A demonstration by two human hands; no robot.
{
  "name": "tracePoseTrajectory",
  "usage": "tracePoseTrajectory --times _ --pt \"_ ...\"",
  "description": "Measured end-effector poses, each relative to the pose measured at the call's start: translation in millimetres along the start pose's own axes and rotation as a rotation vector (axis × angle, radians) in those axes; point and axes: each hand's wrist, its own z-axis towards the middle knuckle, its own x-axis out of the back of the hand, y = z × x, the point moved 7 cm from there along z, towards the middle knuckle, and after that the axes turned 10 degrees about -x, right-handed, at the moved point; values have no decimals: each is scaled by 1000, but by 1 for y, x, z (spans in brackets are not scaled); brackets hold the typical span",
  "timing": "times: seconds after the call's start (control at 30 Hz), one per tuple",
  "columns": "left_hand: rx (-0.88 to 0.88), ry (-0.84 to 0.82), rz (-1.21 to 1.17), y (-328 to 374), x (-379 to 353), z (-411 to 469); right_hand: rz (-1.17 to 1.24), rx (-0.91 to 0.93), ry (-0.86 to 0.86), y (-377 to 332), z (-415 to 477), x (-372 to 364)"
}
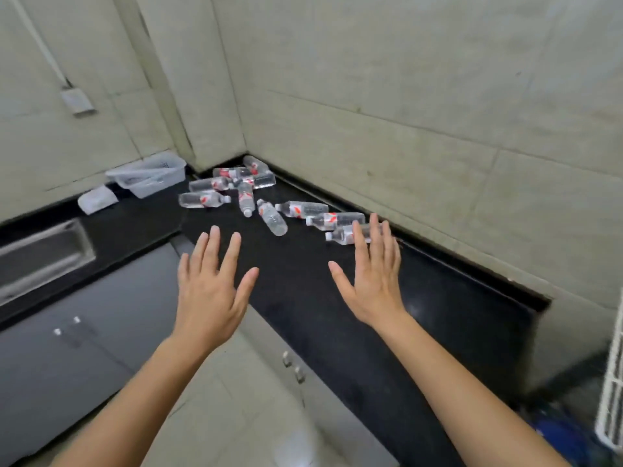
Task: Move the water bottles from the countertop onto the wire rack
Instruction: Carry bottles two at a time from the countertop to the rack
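The water bottles (271, 217) are small and of clear plastic, each with a white cap and a label in red and white, and the water inside makes them look almost like glass. All of them lie on their sides on the black worktop (303, 298), about ten in number. They are gathered in the far corner where two tiled walls meet. Some are piled close together right in the corner, touching or crossing one another, and the others spread out in a loose row along the right wall towards the person. The nearest bottle (338, 234) is partly hidden behind the fingers of the right hand (374, 284). Whether the hand touches it, I cannot tell. Both hands are open with palms down, the fingers straight and a little spread, and the left hand (209, 291) is over the front edge of the worktop, apart from the bottles. On the left part of the worktop stands a clear plastic tray (158, 186), near the corner pile but not touching it. What is in it is too blurred to say. Just beside it lies something white (97, 202) — maybe a folded cloth or a bag. At the right edge of the view stands a white wire rack (612, 382), well apart from the bottles.
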Motion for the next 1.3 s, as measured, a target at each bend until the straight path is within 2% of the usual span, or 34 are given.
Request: tracePoseTrajectory --times 0.2,0.47,0.67,0.77,0.9,1.17,1.3 --pt "158 -11 -25 -147 18 -20 25 93 -129 -130 5 -93" --pt "205 -29 -48 -244 -4 13 47 154 -209 -206 60 -184" --pt "194 -107 -24 -313 -57 79 65 144 -325 -229 113 -295" --pt "191 -158 -7 -349 -85 142 51 130 -391 -237 164 -347" --pt "125 -193 -4 -383 -111 232 39 82 -388 -238 244 -389" --pt "37 -316 -27 -450 -187 347 -33 -104 -519 -216 332 -468" --pt "-31 -428 -107 -482 -256 400 -27 -342 -604 -190 352 -512"
